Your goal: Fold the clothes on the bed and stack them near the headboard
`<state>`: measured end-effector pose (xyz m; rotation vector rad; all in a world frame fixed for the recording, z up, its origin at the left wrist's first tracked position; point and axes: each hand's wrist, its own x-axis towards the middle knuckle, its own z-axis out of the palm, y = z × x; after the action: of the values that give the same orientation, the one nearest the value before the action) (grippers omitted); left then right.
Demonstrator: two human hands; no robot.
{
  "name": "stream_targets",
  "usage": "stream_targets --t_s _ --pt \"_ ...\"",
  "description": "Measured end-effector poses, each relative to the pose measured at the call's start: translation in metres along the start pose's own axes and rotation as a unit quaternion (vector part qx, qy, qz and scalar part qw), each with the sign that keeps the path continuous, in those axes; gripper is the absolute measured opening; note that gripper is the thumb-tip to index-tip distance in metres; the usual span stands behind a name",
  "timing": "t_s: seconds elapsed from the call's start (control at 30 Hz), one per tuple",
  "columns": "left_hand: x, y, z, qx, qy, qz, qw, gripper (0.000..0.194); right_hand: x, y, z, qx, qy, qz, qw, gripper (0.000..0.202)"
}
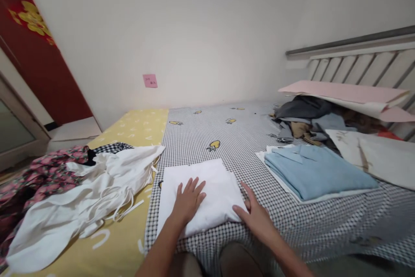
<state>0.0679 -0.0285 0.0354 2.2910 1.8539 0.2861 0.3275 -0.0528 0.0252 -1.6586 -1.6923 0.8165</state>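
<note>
Folded white cloth (217, 186): flat on checked sheet (188, 141), near front edge, directly before person. Left hand (188, 203): palm down on cloth, fingers spread. Right hand (257, 218): at cloth's right edge, thumb and index finger apart; grip of remaining fingers cannot be told. Right: folded light-blue shirt (314, 173); behind it, heap of dark clothes (306, 108) under pink sheet (343, 91). Left: crumpled white garment (106, 177) on yellow fabric (119, 246), beside floral garment (53, 169). Wall (214, 35) beyond: pink note (150, 81).

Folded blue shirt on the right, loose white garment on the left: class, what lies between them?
In the head view, a folded white cloth lies between them on the checked sheet, with the left hand on top.
</note>
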Motion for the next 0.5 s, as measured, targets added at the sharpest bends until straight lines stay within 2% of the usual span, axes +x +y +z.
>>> stream_targets --t_s 0.13,0.2,0.27,0.33,0.4,0.43,0.5 --pt "-0.005 0.006 0.004 0.014 0.011 -0.014 1.000 0.050 -0.012 0.020 0.016 -0.190 0.006 -0.057 0.980 0.067" --pt "-0.008 0.008 0.007 0.019 0.016 -0.023 0.999 0.050 -0.012 0.031 0.016 -0.265 0.003 -0.093 0.960 0.063" --pt "-0.008 0.006 0.013 0.012 0.027 -0.021 0.999 0.050 -0.009 0.032 0.008 -0.329 0.044 -0.129 0.934 0.062" --pt "-0.007 0.001 0.021 -0.003 0.045 -0.011 0.999 0.049 -0.005 0.016 -0.003 -0.355 0.138 -0.155 0.912 0.060" --pt "-0.005 -0.004 0.028 -0.017 0.060 -0.002 0.998 0.049 0.000 -0.020 -0.008 -0.338 0.231 -0.187 0.893 0.055" --pt "-0.005 -0.005 0.030 -0.022 0.064 -0.001 0.998 0.049 0.004 -0.041 -0.006 -0.321 0.260 -0.209 0.886 0.053" --pt "-0.005 -0.006 0.031 -0.027 0.069 0.001 0.997 0.049 0.017 -0.082 0.010 -0.290 0.273 -0.259 0.880 0.052"
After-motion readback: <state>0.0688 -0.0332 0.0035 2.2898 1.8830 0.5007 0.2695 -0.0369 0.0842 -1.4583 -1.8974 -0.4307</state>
